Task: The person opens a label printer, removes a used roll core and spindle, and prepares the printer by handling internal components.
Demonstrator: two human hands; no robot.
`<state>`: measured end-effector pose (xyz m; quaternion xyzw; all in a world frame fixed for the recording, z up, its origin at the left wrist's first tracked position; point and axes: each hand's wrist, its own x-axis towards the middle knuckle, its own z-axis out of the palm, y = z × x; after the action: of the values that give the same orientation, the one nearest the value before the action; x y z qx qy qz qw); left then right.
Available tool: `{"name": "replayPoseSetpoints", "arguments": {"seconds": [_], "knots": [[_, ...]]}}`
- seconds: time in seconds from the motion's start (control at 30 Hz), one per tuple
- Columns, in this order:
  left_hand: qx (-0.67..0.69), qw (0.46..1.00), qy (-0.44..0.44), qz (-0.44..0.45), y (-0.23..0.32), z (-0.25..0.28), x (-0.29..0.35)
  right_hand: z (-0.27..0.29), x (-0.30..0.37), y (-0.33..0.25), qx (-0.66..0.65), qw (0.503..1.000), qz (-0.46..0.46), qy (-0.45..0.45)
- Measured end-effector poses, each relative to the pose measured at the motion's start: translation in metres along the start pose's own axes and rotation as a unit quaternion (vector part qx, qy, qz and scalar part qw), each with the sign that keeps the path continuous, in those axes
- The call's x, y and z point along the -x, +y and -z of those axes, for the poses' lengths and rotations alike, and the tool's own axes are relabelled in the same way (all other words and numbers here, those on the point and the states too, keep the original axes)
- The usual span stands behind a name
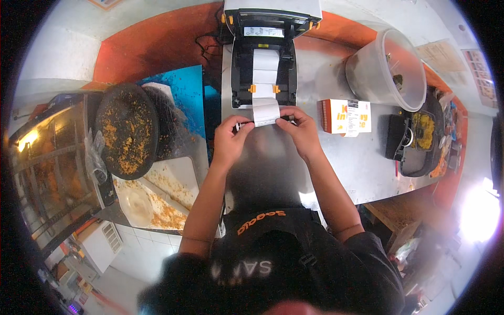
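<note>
A label printer [264, 68] stands with its lid raised at the far middle of the metal table. From it a strip of white labels [266, 109] runs out toward me over the printer's front edge. My left hand [231, 134] pinches the left side of the strip's loose end between thumb and fingers. On the right side of that same end, my right hand [298, 128] is closed with its thumb and fingers. Two orange guides [253, 88] flank the strip inside the printer. The labels' undersides are hidden.
Right of the printer lies an orange and white box [346, 117]. Beyond it are a clear plastic tub [386, 68] and a black tray with yellow food [421, 139]. At left sit a dark round pan with crumbs [127, 131] and a crumb-covered white board [168, 194].
</note>
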<state>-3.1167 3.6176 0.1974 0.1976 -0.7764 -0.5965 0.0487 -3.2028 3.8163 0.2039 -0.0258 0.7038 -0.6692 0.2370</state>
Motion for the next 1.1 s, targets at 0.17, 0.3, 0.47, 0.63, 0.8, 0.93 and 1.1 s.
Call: {"name": "replayPoseSetpoints", "arguments": {"seconds": [0.17, 0.3, 0.47, 0.63, 0.8, 0.93, 1.1], "knots": [[-0.002, 1.0, 0.002, -0.027, -0.002, -0.007, 0.006, -0.003, 0.003, 0.005, -0.012, 0.998, -0.068, 0.005], [0.05, 0.999, -0.004, 0.006, -0.003, -0.016, 0.012, 0.001, 0.004, 0.017, 0.019, 0.997, -0.069, 0.022], [0.057, 0.998, -0.005, 0.01, -0.01, -0.019, 0.016, -0.007, 0.013, 0.011, -0.055, 0.996, -0.015, 0.063], [0.126, 0.991, 0.012, 0.033, -0.016, -0.032, 0.022, -0.015, 0.024, 0.023, -0.335, 0.937, -0.068, 0.079], [0.09, 0.996, 0.025, -0.007, -0.019, -0.037, 0.025, -0.023, 0.028, 0.036, -0.413, 0.894, -0.17, 0.04], [0.086, 0.996, 0.02, -0.01, -0.015, -0.037, 0.024, -0.024, 0.029, 0.034, -0.399, 0.898, -0.179, 0.051], [0.08, 0.997, 0.007, -0.017, -0.018, -0.033, 0.022, -0.028, 0.027, 0.028, -0.381, 0.912, -0.144, 0.04]]}}
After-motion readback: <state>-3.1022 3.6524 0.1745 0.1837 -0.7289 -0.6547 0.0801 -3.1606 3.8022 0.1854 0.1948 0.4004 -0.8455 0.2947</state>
